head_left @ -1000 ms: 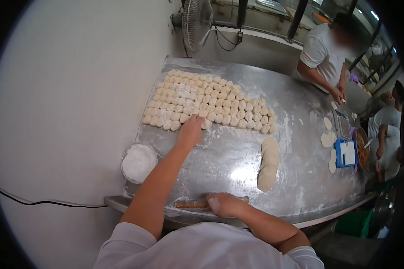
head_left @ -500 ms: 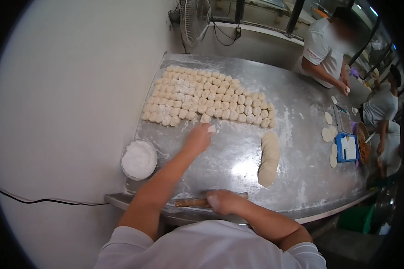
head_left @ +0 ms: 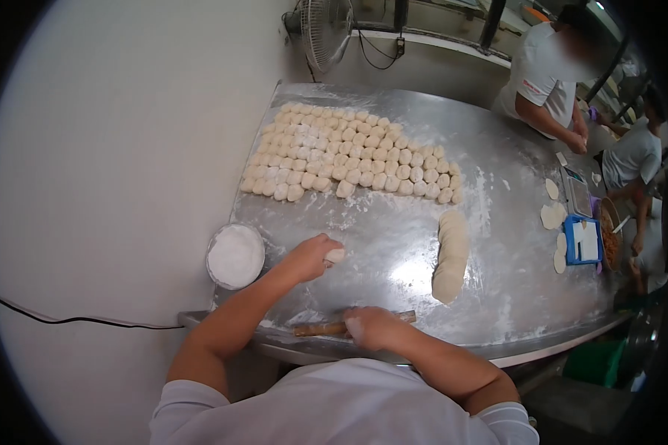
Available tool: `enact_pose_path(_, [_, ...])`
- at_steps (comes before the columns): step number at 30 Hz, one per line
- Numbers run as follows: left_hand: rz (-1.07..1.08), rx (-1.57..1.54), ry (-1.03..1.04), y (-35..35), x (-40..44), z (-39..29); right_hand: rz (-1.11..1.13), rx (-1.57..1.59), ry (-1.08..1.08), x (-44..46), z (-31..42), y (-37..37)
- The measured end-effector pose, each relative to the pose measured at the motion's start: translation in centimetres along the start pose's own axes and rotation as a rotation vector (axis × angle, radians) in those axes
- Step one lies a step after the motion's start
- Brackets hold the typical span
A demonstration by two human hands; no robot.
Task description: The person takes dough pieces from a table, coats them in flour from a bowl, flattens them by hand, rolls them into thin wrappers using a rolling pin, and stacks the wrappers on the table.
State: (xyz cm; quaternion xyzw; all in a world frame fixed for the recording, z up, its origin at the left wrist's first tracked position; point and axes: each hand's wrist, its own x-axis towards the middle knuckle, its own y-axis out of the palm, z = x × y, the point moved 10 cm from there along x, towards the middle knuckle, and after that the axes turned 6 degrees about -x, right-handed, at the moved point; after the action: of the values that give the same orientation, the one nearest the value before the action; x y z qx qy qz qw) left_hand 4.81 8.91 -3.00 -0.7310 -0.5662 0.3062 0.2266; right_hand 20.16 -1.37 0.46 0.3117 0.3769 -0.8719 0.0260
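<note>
Pinched in my left hand [head_left: 315, 257] is a small dough ball [head_left: 335, 256], held above the middle of the metal table. My right hand [head_left: 369, 328] is wrapped round a wooden rolling pin [head_left: 321, 328] near the table's front edge. Beyond my left hand, many floured dough balls [head_left: 349, 152] lie packed in rows, with one sticking out at the near side. A thick roll of dough [head_left: 451, 256] rests to the right. A round container of white flour [head_left: 234, 256] stands left of my left hand.
The metal table [head_left: 393, 245] meets the wall on the left. At its right lie flat dough rounds [head_left: 552, 216], a scale [head_left: 578, 194], a blue tray [head_left: 569, 241] and a bowl of filling [head_left: 611, 237]. A co-worker [head_left: 545, 81] stands at the far right; a fan [head_left: 326, 33] is behind.
My left hand has moved from the rows of dough balls back toward me, taking a ball with it. A gap shows in the near row. My right hand remains on the rolling pin.
</note>
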Motion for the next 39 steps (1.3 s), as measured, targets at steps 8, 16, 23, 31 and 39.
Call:
enact_pose_path(8, [-0.100, -0.170, -0.243, -0.9, 3.0, 1.0, -0.002, 0.025, 0.013, -0.5, 0.0, -1.0])
enact_pose_path(16, [-0.259, 0.335, 0.023, 2.3, 6.6, -2.5, 0.001, -0.002, 0.028, -0.2, -0.3, -0.6])
enact_pose_path(23, [-0.112, 0.460, 0.049, 2.8, 8.9, -2.2, -0.032, 0.030, -0.004, -0.5, -0.3, -0.9])
enact_pose_path(31, [-0.251, 0.186, 0.064, -0.2, 3.7, -0.9, -0.082, -0.073, 0.161, 1.3, -6.4, -1.8])
enact_pose_path(39, [0.037, -0.159, -0.209, 1.0, -0.3, 3.7, -0.334, -0.226, 0.231, 2.4, -7.4, -3.6])
